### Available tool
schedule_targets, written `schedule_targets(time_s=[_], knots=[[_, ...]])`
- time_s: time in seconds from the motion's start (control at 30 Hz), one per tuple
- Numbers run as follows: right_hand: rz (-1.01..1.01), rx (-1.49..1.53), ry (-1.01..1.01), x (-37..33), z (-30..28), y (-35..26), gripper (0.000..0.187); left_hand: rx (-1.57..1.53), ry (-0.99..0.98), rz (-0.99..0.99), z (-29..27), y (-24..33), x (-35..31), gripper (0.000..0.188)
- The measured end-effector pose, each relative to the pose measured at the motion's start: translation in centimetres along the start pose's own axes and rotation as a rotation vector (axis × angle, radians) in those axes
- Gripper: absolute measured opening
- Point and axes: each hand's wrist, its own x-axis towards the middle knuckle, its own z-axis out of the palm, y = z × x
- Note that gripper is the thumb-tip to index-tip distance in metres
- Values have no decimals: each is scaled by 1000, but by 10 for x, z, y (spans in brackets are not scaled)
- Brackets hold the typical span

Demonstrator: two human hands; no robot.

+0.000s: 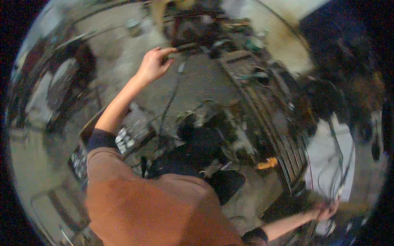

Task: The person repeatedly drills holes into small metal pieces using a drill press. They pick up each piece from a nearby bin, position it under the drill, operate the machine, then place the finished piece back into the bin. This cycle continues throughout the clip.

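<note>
Cable over the white sheet at lower right looks light and bendy, best pinched near the right hand, whose grip I cannot tell for blur, nor the left hand's, upper left of centre.

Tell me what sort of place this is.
Probably a workshop, though the picture is blurred: long parallel bars run along the right, and a dark cable trails over a grey floor amid dense clutter.
</note>
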Motion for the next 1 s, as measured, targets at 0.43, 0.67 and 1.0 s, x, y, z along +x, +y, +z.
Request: schedule_targets(time_s=[0.43,0.67,1.0], knots=[[89,-34,240,48,28,-32,24,485,-466,-862,-39,-104,-244,28],[-252,-173,-136,65,-17,-16,32,696,-763,-489,4,-144,-258,14],[-104,85,20,87,6,-15,21,744,-903,-415,44,-211,-293,15]])
